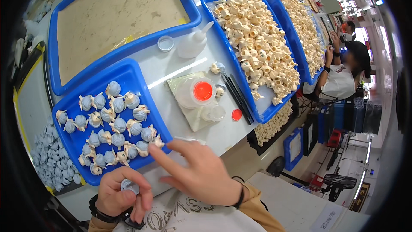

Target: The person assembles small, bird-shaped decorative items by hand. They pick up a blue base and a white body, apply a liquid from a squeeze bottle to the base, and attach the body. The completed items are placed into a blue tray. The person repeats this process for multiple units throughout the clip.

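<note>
My left hand is closed, its fingers pinching a small grey-blue, cap-shaped piece. My right hand has its fingers spread, the index fingertip at the near right edge of a blue tray. Just by that fingertip is a small cream figure head; whether the finger touches it I cannot tell. Several cream doll heads with grey-blue hair lie scattered across this tray.
Ahead stands a tray with a beige bottom. To the right, a blue tray is heaped with cream parts. Between them are a squeeze bottle, a red-filled cup and black sticks. Grey-blue pieces pile at left. A person sits far right.
</note>
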`<control>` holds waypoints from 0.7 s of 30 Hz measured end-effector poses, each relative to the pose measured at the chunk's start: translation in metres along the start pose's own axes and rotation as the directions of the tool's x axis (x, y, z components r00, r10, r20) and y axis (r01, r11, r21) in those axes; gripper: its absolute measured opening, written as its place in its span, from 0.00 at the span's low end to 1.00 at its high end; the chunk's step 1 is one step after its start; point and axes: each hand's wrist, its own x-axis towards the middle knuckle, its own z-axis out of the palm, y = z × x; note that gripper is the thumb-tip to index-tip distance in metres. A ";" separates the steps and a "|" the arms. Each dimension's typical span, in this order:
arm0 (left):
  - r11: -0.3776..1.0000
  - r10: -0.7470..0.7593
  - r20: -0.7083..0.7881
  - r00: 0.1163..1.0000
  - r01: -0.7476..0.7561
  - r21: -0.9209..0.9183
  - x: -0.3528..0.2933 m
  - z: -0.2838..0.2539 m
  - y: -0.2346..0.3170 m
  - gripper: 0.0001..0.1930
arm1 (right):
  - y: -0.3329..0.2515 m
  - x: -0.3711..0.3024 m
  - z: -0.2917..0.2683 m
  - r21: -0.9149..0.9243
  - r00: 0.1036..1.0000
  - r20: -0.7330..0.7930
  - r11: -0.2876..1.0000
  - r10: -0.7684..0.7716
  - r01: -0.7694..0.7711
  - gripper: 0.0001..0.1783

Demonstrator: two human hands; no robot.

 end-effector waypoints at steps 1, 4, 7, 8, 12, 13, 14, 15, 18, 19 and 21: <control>0.996 0.052 -0.015 0.999 -0.051 0.079 -0.001 -0.002 -0.005 0.20 | 0.006 -0.005 -0.007 0.091 0.999 -0.015 0.995 -0.036 0.037 0.29; 0.961 0.074 0.010 0.997 -0.074 0.266 0.009 0.000 -0.009 0.27 | 0.026 -0.035 -0.058 -0.102 0.842 -0.439 0.913 0.315 -0.395 0.20; 0.975 0.040 0.029 0.999 -0.046 0.217 0.009 -0.005 -0.013 0.29 | 0.084 -0.034 -0.085 -0.230 0.833 -0.439 0.854 0.338 -0.467 0.15; 0.970 0.046 0.035 0.998 -0.053 0.239 0.010 -0.007 -0.013 0.29 | 0.093 -0.033 -0.086 -0.191 0.846 -0.397 0.869 0.356 -0.456 0.15; 0.941 -0.014 0.022 1.000 0.006 0.337 0.013 -0.004 -0.008 0.26 | 0.111 -0.029 -0.094 -0.094 0.883 -0.264 0.901 0.388 -0.424 0.14; 0.931 -0.049 0.007 0.999 0.043 0.362 0.013 0.000 -0.007 0.24 | 0.115 -0.027 -0.095 -0.098 0.895 -0.240 0.907 0.377 -0.409 0.14; 0.947 -0.108 -0.005 0.994 0.105 0.304 0.012 0.002 -0.006 0.17 | 0.116 -0.026 -0.095 -0.081 0.885 -0.239 0.901 0.398 -0.427 0.14; 0.939 -0.111 -0.020 0.994 0.111 0.326 0.013 0.006 -0.004 0.15 | 0.115 -0.024 -0.094 -0.063 0.876 -0.238 0.893 0.420 -0.445 0.13; 0.922 -0.082 -0.011 0.997 0.080 0.379 0.016 0.009 -0.002 0.14 | 0.118 -0.022 -0.093 -0.096 0.876 -0.233 0.887 0.421 -0.452 0.11; 0.919 -0.042 0.024 0.999 0.029 0.393 0.017 0.005 -0.005 0.14 | 0.120 -0.022 -0.093 -0.121 0.882 -0.232 0.887 0.411 -0.445 0.10; 0.921 -0.046 0.031 0.998 0.031 0.389 0.014 0.005 -0.004 0.14 | 0.113 -0.029 -0.095 -0.120 0.850 -0.341 0.879 0.400 -0.462 0.09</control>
